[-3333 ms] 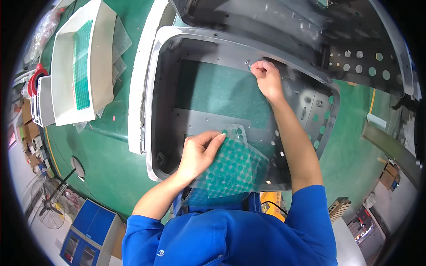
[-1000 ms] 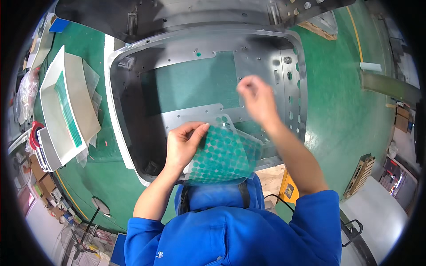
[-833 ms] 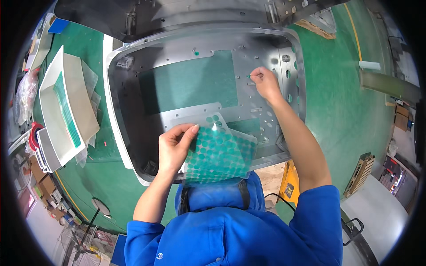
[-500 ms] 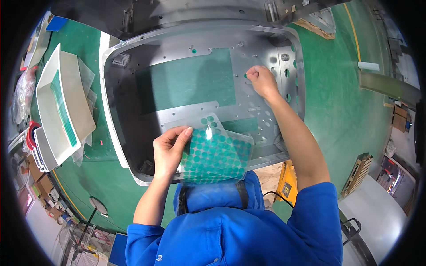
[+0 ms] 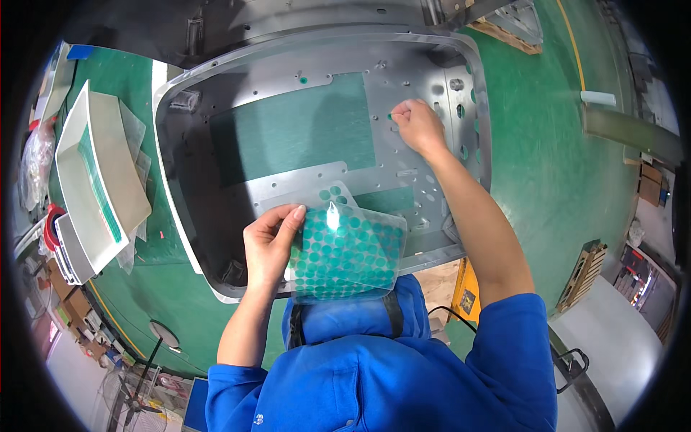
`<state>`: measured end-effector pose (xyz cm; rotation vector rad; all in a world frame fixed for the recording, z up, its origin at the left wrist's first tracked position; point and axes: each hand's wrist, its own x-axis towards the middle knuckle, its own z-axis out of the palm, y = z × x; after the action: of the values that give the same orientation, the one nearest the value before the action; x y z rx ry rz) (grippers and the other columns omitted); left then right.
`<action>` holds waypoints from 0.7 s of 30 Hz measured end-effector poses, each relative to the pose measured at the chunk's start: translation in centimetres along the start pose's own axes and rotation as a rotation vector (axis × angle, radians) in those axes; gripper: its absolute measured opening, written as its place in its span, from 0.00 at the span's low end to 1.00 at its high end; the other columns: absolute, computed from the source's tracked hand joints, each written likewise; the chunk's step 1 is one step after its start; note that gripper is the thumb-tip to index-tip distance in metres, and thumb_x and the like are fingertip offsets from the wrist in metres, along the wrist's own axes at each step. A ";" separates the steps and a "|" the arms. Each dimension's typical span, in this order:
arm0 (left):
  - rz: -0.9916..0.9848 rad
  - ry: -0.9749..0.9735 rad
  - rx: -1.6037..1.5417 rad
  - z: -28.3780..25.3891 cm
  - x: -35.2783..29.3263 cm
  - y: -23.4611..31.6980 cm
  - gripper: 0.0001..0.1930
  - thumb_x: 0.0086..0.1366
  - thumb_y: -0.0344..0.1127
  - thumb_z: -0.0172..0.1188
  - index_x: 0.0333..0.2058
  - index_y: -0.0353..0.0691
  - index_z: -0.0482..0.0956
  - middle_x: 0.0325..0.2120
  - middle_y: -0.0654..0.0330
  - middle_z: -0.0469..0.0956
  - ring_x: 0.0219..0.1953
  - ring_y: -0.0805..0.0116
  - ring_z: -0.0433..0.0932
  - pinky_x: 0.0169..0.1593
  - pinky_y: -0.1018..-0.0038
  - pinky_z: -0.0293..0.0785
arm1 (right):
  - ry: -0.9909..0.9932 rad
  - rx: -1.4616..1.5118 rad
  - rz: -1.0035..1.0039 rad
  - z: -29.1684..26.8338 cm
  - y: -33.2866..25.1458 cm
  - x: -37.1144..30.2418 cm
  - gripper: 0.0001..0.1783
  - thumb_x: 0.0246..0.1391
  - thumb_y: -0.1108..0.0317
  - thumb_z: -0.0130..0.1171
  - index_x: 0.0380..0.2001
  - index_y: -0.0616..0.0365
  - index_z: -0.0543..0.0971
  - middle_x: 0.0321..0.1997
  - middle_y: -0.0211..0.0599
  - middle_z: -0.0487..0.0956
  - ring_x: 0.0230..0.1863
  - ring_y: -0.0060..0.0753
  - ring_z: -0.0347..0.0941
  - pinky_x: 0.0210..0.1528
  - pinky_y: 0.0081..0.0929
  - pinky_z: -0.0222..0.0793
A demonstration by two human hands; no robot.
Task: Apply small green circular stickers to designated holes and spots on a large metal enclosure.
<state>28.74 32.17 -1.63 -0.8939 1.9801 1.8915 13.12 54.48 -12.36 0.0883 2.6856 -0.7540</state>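
— Looking down from the head view, I have the left hand (image 5: 270,241) pinching the near-left edge of a clear sheet of green round stickers (image 5: 345,252), thumb on top, fingers closed on it. It lies almost flat over the near rim of the grey metal housing (image 5: 317,75).

— And the right?

— My right hand (image 5: 417,126) is up at the far-right corner of the housing, fingertips bunched and pressed on the plate beside a row of holes (image 5: 461,111). I can't tell whether a sticker sits under them; there is a speck of green at the fingertips.

— Which way does the sheet lie from that hand?

— Toward me and to the left, well apart. Its long side runs left to right. The left hand is on it; the right would have to come back across the green panel (image 5: 295,129).
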 end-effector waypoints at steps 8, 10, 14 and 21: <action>-0.016 0.004 0.025 0.1 0.0 0.1 0.11 0.55 0.36 0.58 0.31 0.32 0.77 0.20 0.65 0.74 0.23 0.83 0.67 0.27 0.86 0.63 | -0.022 -0.034 0.027 -0.2 -0.3 -0.2 0.06 0.43 0.65 0.53 0.26 0.52 0.76 0.33 0.32 0.72 0.37 0.32 0.69 0.39 0.30 0.64; -0.008 0.008 0.027 0.1 0.0 -0.1 0.11 0.55 0.36 0.58 0.30 0.32 0.77 0.20 0.65 0.74 0.23 0.83 0.67 0.27 0.85 0.63 | -0.008 -0.051 0.018 -0.1 -0.3 -0.2 0.06 0.43 0.65 0.53 0.26 0.53 0.76 0.32 0.31 0.72 0.35 0.30 0.69 0.39 0.29 0.64; -0.009 0.007 0.007 0.1 0.0 0.0 0.11 0.55 0.36 0.58 0.30 0.32 0.77 0.20 0.65 0.74 0.23 0.82 0.67 0.27 0.85 0.63 | 0.001 -0.065 0.015 0.1 -0.2 -0.2 0.06 0.43 0.65 0.53 0.26 0.53 0.76 0.32 0.31 0.72 0.35 0.30 0.69 0.38 0.29 0.64; 0.006 0.011 0.011 0.1 0.1 -0.1 0.11 0.55 0.36 0.58 0.30 0.32 0.77 0.20 0.66 0.74 0.23 0.82 0.67 0.27 0.85 0.63 | 0.003 0.026 0.058 0.1 -0.4 -0.5 0.04 0.43 0.65 0.55 0.24 0.50 0.75 0.34 0.30 0.72 0.39 0.35 0.68 0.39 0.34 0.63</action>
<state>28.67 32.28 -1.82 -0.8980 2.0004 1.8811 13.58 54.11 -12.12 0.1734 2.6645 -0.7711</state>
